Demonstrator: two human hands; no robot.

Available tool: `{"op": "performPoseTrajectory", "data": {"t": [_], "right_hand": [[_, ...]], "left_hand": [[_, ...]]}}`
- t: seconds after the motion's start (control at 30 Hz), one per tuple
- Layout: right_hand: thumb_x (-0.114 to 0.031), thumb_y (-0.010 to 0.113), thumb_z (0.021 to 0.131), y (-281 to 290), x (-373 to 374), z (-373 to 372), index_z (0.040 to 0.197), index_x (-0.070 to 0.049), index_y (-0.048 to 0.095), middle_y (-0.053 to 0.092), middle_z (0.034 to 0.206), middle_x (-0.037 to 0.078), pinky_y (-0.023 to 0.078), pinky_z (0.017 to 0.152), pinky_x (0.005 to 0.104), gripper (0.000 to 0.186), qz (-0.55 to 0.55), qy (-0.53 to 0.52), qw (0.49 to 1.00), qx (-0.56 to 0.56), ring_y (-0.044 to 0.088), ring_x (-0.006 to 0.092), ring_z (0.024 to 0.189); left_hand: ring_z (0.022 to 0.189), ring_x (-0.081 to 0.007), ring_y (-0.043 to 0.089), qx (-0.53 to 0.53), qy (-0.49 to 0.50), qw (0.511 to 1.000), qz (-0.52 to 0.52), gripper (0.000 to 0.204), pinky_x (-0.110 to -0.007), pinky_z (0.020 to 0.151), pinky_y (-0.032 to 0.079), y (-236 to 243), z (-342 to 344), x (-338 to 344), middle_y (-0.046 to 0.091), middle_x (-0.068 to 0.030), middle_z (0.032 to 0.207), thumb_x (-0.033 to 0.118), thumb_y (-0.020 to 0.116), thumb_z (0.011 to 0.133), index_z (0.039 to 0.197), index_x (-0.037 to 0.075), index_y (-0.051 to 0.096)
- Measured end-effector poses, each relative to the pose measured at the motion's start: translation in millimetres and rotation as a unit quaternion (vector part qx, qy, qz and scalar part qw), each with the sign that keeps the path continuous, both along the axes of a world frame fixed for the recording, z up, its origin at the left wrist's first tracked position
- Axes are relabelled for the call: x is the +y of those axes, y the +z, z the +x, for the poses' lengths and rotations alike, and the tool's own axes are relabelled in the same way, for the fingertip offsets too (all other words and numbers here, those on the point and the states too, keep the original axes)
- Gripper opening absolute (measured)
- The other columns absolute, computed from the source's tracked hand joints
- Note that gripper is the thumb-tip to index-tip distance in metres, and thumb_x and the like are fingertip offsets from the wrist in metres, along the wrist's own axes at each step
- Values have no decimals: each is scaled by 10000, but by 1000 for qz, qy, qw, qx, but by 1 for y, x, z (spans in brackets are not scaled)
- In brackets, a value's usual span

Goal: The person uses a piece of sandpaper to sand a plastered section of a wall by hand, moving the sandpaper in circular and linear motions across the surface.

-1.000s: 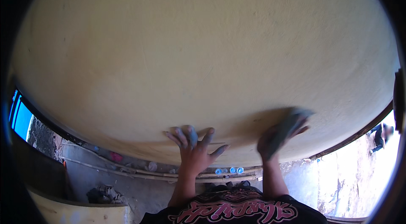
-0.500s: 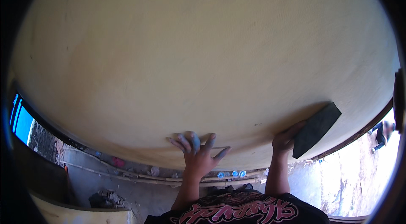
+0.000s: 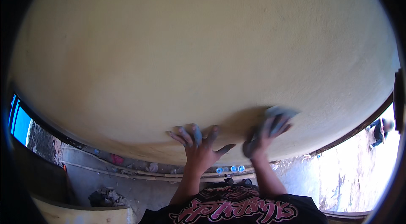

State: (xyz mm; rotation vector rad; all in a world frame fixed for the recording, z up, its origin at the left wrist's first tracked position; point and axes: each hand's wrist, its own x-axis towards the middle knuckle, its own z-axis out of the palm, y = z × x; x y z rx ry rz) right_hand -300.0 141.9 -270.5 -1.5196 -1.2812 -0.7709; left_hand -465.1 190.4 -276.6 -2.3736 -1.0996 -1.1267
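A large pale beige plastered wall [image 3: 190,55] fills most of the view. My left hand [image 3: 198,150] rests on its lower part, fingers spread and stretched out, with grey dust on the fingertips; it holds nothing. To the right, my right hand [image 3: 267,135] presses a thin dark grey sheet of sandpaper [image 3: 287,111] against the wall. Motion blurs this hand and the sheet. The sheet's upper edge shows beyond the fingers, and another dark part sticks out beside the thumb. The rest of it is hidden under the palm.
Bamboo poles [image 3: 169,177] lie along the floor below the wall, with several clear plastic cups [image 3: 233,169] beside them. A crumpled heap [image 3: 108,198] lies lower left. A blue panel [image 3: 21,122] stands far left. Another person [image 3: 380,132] is outside at the right.
My right hand has moved left with the sandpaper, and the sheet has turned from standing off the wall to lying against it. My left hand stays in nearly the same place.
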Motion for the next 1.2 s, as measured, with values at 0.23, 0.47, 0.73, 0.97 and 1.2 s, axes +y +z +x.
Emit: {"op": "performPoseTrajectory", "data": {"t": [0.23,0.47,0.73,0.97,1.2], "right_hand": [[-304,492,744,29,5,-7,1292,-80,272,101,1373,175,-100,934,586,631,31,-13,999,2,12,399,1257],[-178,409,753,-35,-4,-30,1285,-50,262,111,1374,167,-95,943,580,567,-96,-22,989,-113,-3,400,1257],[-203,383,777,14,-2,-26,1221,-53,392,220,1354,123,-108,923,604,468,-7,69,998,7,68,379,1261],[-233,404,800,24,-5,3,1259,-37,301,125,1364,184,-99,934,595,510,-40,-18,999,-15,48,386,1259],[-194,402,722,-35,4,-51,1133,-216,484,167,1371,110,-122,901,633,420,-211,30,962,-169,33,405,1255]], "left_hand": [[1196,-493,-117,13,0,999,-35,680,-714,815,-79,3,-7,-2,143,-250,1290,609,613,574,1146,270,467],[1191,-502,-113,35,-2,997,-65,681,-705,827,-75,-1,-8,-4,123,-259,1295,618,594,595,1154,253,461],[1150,-570,-11,33,47,984,-167,660,-715,817,-57,19,-6,-11,251,-304,1212,622,594,579,1112,244,493],[1135,-581,30,30,13,997,-76,655,-717,817,-54,6,-16,-7,308,-299,1149,599,609,583,1118,238,495],[1141,-561,36,166,87,972,-145,681,-723,815,-19,-7,-9,-6,285,-285,1171,595,634,553,1119,242,498]]}}
